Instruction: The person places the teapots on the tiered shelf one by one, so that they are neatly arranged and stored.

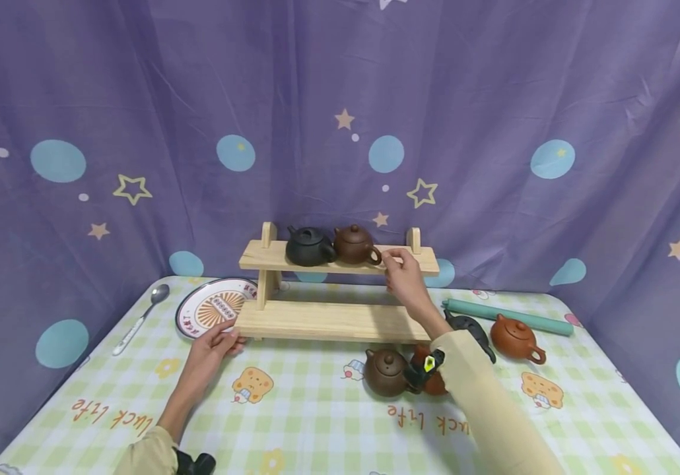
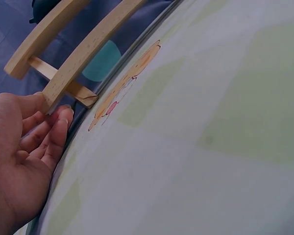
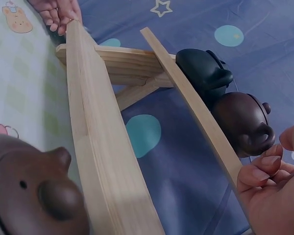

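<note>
The dark brown round clay teapot (image 1: 354, 244) sits upright on the top board of the pale two-step wooden stand (image 1: 328, 320). It lies just left of my right grip (image 1: 404, 277), the nearer one. Its long way, spout to handle, runs along the board, and the handle points at my fingers. I think the next move turns on that handle. My right fingers are bent close together right by it, but I cannot tell if they hold it or are just off it. My left grip (image 1: 212, 346) pinches the left end of the low board.

The round black teapot (image 1: 309, 247) is on the other side, and I cannot tell if the two pots touch. My right arm hides the low board's right end. Down on the checked surface (image 1: 310, 422), my wrist covers most of an orange-red teapot (image 1: 437, 384), and my sleeve partly blocks another black teapot (image 1: 465, 323). In my right wrist view, a big brown teapot (image 3: 34, 191) is cut off at the edge.
</note>
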A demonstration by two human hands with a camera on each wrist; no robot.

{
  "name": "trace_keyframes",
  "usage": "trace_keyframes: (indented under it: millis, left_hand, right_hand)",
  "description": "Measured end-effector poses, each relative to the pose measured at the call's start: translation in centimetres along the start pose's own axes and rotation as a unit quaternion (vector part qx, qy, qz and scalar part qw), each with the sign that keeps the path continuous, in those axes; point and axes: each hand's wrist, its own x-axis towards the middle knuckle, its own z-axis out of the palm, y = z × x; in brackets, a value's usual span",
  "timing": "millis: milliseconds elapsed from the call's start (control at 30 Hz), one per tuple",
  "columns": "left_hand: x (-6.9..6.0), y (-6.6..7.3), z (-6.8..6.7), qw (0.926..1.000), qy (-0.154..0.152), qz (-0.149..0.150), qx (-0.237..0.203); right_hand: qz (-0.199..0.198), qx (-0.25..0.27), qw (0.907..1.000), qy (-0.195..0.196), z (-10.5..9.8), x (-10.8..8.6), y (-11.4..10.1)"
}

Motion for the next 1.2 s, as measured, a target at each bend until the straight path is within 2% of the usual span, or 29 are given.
trace_keyframes:
  millis: [267, 667, 1200]
  left_hand:
    - [0.0, 0.0, 0.0, 1.0000, 0.000, 0.001, 0.004]
    - [0.0, 0.0, 0.0, 1.0000, 0.001, 0.007, 0.006]
    - [0.0, 0.0, 0.0, 1.0000, -0.003, 0.005, 0.005]
  right_hand:
    - [-0.006, -0.003, 0.9999, -0.012, -1.3, -1.2, 0.3]
    - [0.002, -0.025, 0.9994, -0.023, -3.7, -4.4, 1.5]
    - [0.041, -0.028, 0.9987, -0.009, -6.0, -7.8, 2.5]
